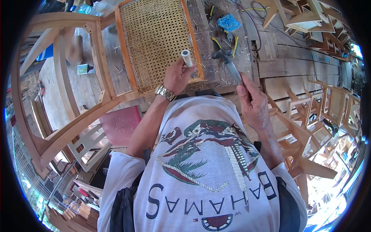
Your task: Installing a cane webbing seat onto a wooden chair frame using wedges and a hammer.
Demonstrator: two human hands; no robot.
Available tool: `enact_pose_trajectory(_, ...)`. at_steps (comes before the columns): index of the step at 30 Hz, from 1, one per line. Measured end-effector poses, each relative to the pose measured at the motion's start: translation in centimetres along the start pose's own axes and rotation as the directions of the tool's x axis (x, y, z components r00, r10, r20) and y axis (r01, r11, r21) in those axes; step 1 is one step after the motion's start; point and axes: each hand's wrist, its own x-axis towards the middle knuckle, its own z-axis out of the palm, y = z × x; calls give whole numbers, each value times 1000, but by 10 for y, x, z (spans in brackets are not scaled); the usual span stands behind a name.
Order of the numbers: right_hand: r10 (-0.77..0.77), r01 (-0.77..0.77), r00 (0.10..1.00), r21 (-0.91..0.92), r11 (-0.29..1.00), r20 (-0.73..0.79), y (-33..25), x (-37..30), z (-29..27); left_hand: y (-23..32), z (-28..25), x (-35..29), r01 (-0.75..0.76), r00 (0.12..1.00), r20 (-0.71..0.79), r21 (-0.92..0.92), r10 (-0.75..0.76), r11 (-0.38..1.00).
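My left hand (177, 76), with a metal-band watch at the wrist, is closed round a short white cylinder (187, 58) with a dark spot in its top end. It is over the near right part of a woven cane panel (154, 36) set in an orange-brown wooden frame. Off to the right, my right hand (253, 101) grips a hammer (233, 72) by its grey handle. The hammer's dark head points away from me, above the workbench and apart from the panel. My left fingers hide the lower end of the cylinder.
Pliers with yellow handles (235, 47) and a crumpled blue cloth (229, 23) lie on the plank workbench (247, 62) among cane scraps. A large wooden chair frame (98, 58) stands at left. A red panel (120, 124) is below it. Wooden chair frames (336, 102) crowd the right.
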Motion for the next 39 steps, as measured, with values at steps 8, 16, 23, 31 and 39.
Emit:
enact_pose_trajectory(8,-92,92,996,20,996,20,-36,3,-13,5,10,-7,-129,992,22,129,127,983)
enact_pose_trajectory(16,-197,209,976,-124,970,96,-21,7,6,17,12,-12,-171,985,62,322,159,931)
enact_pose_trajectory(23,-205,216,975,-145,965,85,-9,3,10,9,6,-12,-8,995,95,176,-8,984)
enact_pose_trajectory(31,1,-1,1000,-26,1000,-11,-6,-1,0,1,-21,-8,76,994,-58,-195,-89,978)
enact_pose_trajectory(39,-57,58,998,-35,998,30,-13,-4,9,1,-8,-9,-14,999,31,-14,15,1000)
